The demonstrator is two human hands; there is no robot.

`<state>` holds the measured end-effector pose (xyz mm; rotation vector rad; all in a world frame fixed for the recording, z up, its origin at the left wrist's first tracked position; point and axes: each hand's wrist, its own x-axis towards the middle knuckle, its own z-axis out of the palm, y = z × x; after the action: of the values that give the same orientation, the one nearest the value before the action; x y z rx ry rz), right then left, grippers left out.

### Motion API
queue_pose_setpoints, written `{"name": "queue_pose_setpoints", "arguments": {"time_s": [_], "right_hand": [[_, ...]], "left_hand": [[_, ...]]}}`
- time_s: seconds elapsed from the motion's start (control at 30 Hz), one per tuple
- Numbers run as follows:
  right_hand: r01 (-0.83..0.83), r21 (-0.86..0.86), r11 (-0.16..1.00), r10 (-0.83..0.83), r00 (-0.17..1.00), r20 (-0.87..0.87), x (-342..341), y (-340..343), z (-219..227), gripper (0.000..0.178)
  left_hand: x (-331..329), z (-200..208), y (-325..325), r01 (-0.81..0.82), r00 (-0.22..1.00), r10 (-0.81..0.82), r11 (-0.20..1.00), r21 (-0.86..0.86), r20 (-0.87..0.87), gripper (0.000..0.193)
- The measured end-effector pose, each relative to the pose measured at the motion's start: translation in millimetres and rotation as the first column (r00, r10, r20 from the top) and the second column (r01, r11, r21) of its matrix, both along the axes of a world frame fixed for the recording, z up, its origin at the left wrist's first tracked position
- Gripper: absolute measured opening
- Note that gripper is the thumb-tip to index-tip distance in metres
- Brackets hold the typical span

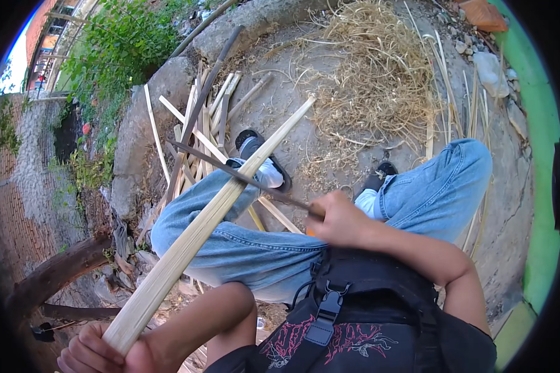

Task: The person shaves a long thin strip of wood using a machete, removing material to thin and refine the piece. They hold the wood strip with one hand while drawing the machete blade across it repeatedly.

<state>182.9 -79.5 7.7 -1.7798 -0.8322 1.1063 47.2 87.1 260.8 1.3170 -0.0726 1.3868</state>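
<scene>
My left hand [102, 349] is closed around the wide near end of a long, pale bamboo strip [190, 248]. The strip slants up and away to the right across my left leg, narrowing toward its far end. In my right hand [343, 219] is the handle of a long, thin, dark-bladed knife [280, 195]. Its blade lies crosswise over the strip, a little past the strip's middle, with the tip pointing to the far left. Where the two cross, I cannot tell how deep the edge sits. My fingers hide most of the handle.
Split bamboo pieces [221, 115] lie heaped beyond my left knee. A mound of curled shavings [379, 87] covers the ground ahead. Thin strips [473, 112] lean at the right, near a green wall [541, 180]. A thick log [62, 267] lies at the left.
</scene>
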Motion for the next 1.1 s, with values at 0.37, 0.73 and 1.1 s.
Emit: {"name": "queue_pose_setpoints", "arguments": {"time_s": [0.37, 0.73, 1.1], "right_hand": [[0.123, -0.048, 0.991, -0.122, 0.992, 0.026, 26.4, 8.2, -55.4, 0.019], [0.194, -0.267, 0.944, -0.189, 0.981, 0.045, 50.1, 18.7, -87.1, 0.023], [0.093, 0.079, 0.993, -0.087, 0.993, -0.079, 12.4, 12.4, 42.8, 0.023]], "left_hand": [[-3.9, -2.5, 5.6, -0.055, 0.998, 0.055, 0.997, 0.047, -0.011, 0.037], [-26.1, 1.8, 24.7, -0.111, 0.984, 0.109, 0.994, -0.004, -0.14, 0.039], [-8.2, 7.9, 28.1, 0.529, 0.829, -0.513, 0.848, 0.016, -0.224, 0.039]]}}
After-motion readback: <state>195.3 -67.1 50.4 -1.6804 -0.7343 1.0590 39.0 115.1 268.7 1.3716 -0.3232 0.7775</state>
